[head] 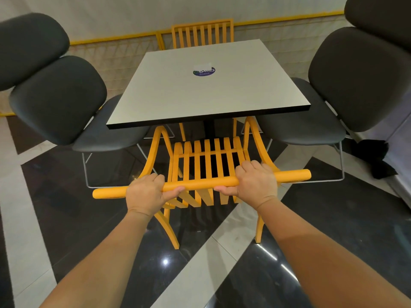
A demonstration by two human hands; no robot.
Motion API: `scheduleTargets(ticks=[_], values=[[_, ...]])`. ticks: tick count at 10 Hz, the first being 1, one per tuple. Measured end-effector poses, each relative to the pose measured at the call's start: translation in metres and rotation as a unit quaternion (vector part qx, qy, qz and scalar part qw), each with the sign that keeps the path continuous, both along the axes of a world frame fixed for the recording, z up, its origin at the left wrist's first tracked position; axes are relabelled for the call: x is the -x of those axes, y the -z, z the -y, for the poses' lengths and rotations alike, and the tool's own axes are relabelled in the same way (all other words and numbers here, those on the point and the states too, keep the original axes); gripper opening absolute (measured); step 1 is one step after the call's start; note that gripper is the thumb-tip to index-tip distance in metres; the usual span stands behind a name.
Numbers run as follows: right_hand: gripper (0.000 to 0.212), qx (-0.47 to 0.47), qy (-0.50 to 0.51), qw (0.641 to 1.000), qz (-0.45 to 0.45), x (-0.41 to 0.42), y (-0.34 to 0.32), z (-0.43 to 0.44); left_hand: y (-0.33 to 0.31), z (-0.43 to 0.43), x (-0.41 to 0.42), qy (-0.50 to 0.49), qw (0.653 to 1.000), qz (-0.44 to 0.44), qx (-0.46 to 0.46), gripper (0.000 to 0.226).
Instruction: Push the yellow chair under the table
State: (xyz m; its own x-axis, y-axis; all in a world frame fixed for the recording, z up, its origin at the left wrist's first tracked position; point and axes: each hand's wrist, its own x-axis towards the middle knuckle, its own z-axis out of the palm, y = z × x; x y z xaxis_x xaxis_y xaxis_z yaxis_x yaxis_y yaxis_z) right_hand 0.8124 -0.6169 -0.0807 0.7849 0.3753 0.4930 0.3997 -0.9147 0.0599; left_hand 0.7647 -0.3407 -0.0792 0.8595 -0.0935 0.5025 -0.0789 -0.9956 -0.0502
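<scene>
A yellow slatted chair (pixel 206 162) stands in front of me at the near edge of a square pale table (pixel 200 92) with a black rim. Its seat front and armrests reach under the tabletop edge; the backrest and rear legs are on my side. My left hand (pixel 148 192) grips the round top rail left of centre. My right hand (pixel 254 182) grips the same rail right of centre. Both hands wrap the rail with fingers curled over it.
A black padded chair (pixel 60 101) stands at the table's left, another black chair (pixel 358 81) at its right. A second yellow chair (pixel 202 33) sits at the far side. A round purple sticker (pixel 204 71) lies on the tabletop. A dark cloth (pixel 375 156) lies at right. The floor is glossy black and white.
</scene>
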Motion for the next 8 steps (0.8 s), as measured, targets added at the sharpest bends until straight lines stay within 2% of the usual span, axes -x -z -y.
scheduleTargets(ticks=[3,6,8], values=[[0.084,0.005,0.004,1.0,-0.024,0.0,-0.002,0.0,-0.004,0.003,0.001,-0.005,1.0,-0.018,0.002,0.081],[0.083,0.012,0.024,0.998,-0.063,0.01,-0.009,0.0,-0.007,0.005,0.006,-0.02,0.996,-0.082,0.005,0.082],[0.101,-0.027,0.033,0.992,-0.118,0.017,-0.03,-0.002,-0.017,0.007,0.011,-0.055,0.987,-0.149,-0.014,0.096]])
